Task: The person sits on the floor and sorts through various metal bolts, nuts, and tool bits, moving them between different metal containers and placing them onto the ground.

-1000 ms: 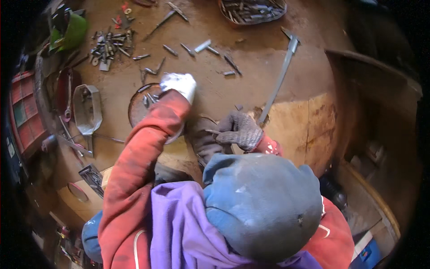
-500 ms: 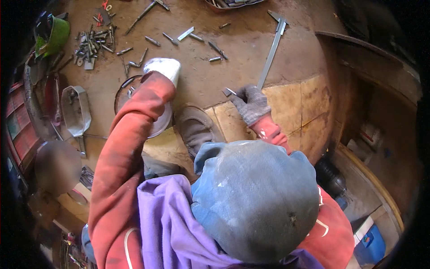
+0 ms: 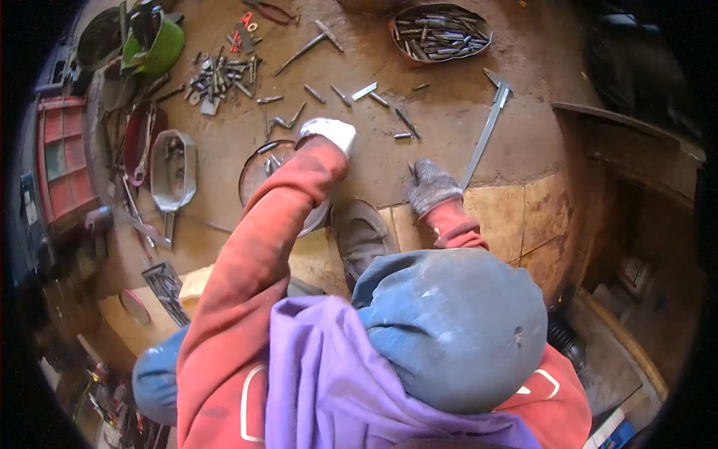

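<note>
My left hand (image 3: pixel 329 135), in a white glove, reaches over the far right rim of a round dish (image 3: pixel 243 179) holding small metal parts (image 3: pixel 273 162). Its fingers are hidden from view. In its grey glove, my right hand (image 3: pixel 434 183) is low over the brown ground, fingers drawn together. A thin edge of a small metal piece (image 3: pixel 411 170) shows at their tips. Just right of that hand lies a long metal caliper (image 3: pixel 485 135). Beyond both hands, several drill-like bits (image 3: pixel 407 121) and a short metal cylinder (image 3: pixel 403 136) are scattered.
An oval container of metal bits (image 3: pixel 440 54) stands at the far side. Left are a bit pile (image 3: pixel 221 75), a T-handled tool (image 3: pixel 307 49), a green bucket (image 3: pixel 168 49) and an octagonal pan (image 3: pixel 187 176). My shoe (image 3: pixel 363 239) and bent knee (image 3: pixel 456 329) are between my arms.
The view has shifted, bringing the oval container and more of the left side into sight. My right hand has turned, and the metal piece at its fingertips shows less. My left stays by the dish.
</note>
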{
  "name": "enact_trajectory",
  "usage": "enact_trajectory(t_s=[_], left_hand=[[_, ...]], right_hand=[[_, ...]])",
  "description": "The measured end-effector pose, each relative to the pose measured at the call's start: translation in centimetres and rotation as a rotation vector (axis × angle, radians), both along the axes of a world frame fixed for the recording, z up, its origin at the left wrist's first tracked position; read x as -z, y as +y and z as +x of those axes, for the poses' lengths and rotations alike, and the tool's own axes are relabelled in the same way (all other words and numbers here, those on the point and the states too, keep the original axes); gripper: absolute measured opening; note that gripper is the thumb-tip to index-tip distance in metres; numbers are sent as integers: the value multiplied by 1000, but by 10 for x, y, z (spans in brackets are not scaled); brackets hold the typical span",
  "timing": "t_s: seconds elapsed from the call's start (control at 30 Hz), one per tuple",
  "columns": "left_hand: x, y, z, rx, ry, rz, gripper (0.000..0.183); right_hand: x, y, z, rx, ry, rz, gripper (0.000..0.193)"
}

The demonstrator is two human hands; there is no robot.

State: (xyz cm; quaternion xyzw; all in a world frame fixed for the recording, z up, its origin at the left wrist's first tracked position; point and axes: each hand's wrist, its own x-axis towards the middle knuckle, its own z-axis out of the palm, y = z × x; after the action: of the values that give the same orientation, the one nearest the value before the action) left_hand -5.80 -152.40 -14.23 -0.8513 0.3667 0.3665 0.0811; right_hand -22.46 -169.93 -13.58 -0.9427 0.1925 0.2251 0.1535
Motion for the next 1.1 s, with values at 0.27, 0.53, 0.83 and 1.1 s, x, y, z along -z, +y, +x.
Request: enact_trajectory(t_s=[0.27, 0.53, 0.83, 1.1], left_hand=[[-14, -6, 6, -90, -46, -157, 30], [-51, 84, -2, 59, 42, -214, 25], [-61, 174, -16, -89, 211, -263, 34], [-25, 185, -29, -568, -64, -346, 40]], right_hand=[[25, -31, 24, 274, -167, 581, 22], [-19, 39, 28, 64, -163, 939, 21], [-48, 68, 35, 262, 136, 1232, 25], [-19, 25, 27, 554, 0, 1474, 50]])
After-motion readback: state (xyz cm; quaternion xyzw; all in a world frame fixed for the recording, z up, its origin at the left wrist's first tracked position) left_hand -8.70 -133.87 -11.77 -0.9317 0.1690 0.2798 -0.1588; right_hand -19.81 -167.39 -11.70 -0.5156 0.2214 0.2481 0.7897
